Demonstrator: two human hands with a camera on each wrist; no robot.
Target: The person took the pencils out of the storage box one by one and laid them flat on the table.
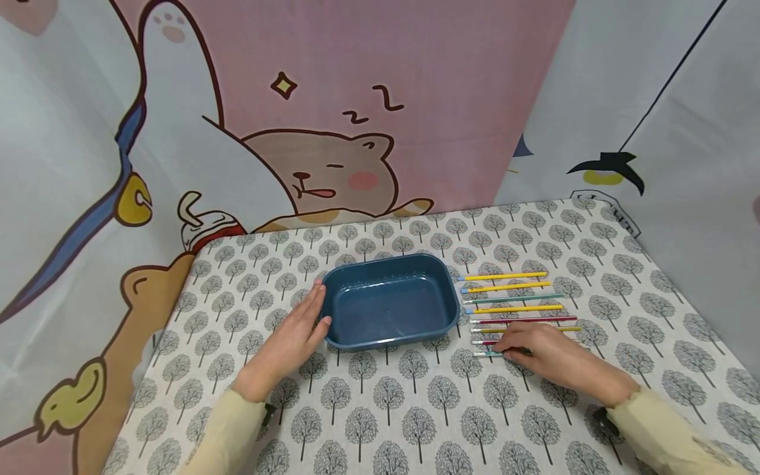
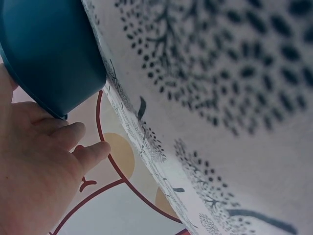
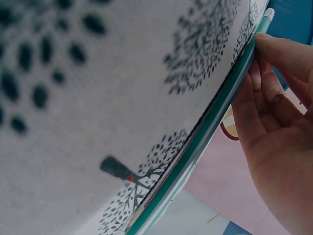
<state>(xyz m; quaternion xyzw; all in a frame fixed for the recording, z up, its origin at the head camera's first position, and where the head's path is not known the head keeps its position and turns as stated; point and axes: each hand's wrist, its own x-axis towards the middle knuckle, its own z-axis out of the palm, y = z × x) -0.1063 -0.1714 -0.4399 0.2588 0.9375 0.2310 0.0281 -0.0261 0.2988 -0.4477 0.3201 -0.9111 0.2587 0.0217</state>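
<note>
A row of pencils lies on the patterned cloth to the right of a dark blue rectangular basin [image 1: 392, 310]. My right hand [image 1: 543, 346] pinches the nearest one, a green pencil [image 3: 195, 139], between thumb and fingers, close to the cloth. In the head view the hand covers most of this green pencil and part of the red pencil [image 1: 482, 342] beyond it. On the basin's left side, my left hand [image 1: 291, 340] touches the rim with fairly straight fingers. The left wrist view has those fingers against the basin's outer wall [image 2: 58, 63].
Farther back in the row lie yellow pencils [image 1: 513, 286], another green pencil [image 1: 516, 299] and another red pencil [image 1: 534, 320], side by side. The tree-print cloth [image 1: 392, 402] covers the table. Cartoon-printed curtains [image 1: 451, 99] rise along its back and sides.
</note>
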